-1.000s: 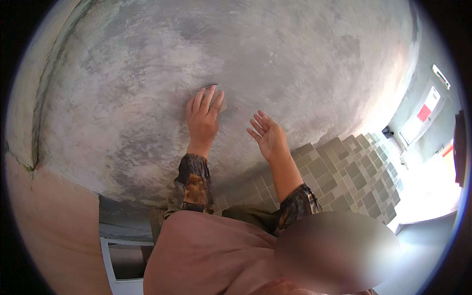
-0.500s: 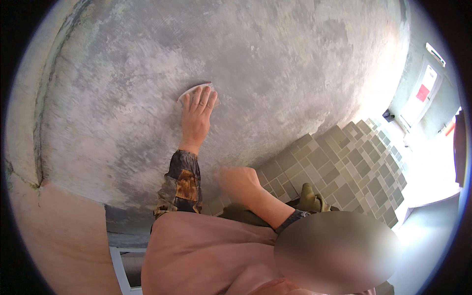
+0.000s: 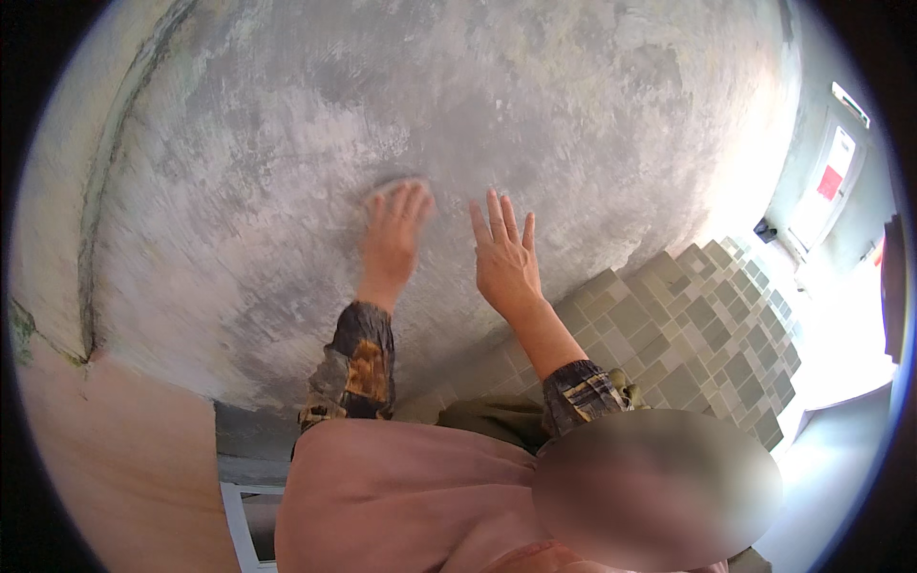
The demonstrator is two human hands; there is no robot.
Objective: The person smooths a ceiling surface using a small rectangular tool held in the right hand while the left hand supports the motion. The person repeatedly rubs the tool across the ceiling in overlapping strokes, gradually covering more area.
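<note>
My left hand (image 3: 391,234) presses flat on a grey, patchy plastered wall (image 3: 277,162), blurred by motion. Beneath its fingers is a thin pale sheet, apparently sandpaper (image 3: 382,187), with only its upper rim showing. To the right, my right hand (image 3: 506,258) is spread with its fingers pointing up the wall and nothing in it. Its palm faces the plaster, but I cannot tell whether it touches. Both wrists come out of dark patterned cuffs.
Below and right lies a floor of grey-green rectangular tiles (image 3: 659,325), meeting the wall's base. A raised, cracked seam (image 3: 91,239) runs down the wall's left side. A white frame (image 3: 239,525) is at lower left, and a pale door (image 3: 829,186) stands at far right.
My right hand has risen from low near my body to the wall and opened out. My left hand has shifted slightly right and down with the sandpaper.
</note>
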